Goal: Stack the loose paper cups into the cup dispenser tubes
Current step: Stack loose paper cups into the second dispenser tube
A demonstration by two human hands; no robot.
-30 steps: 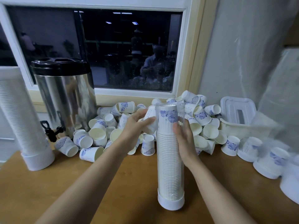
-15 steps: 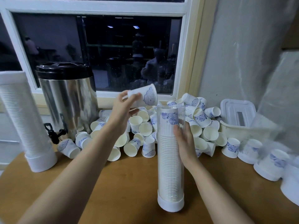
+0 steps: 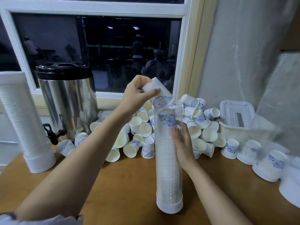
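Now the left hand has brought its cup over to the top of the tube and tipped it open end down. The table has bare room in front of the tube and off to the left. A shiny urn with a black lid stands at the back left. A far tube on the left is full of white cups. The middle tube stands straight and is packed with cups nearly to the top (only a little room is left). A white bin sits at the back right; I cannot tell what is in it. A pile of loose cups crowds the back edge behind the tube. The left thumb and fingers pinch the cup near its bottom, with its rim tilted at the tube's mouth. The right hand wraps round the tube's side.
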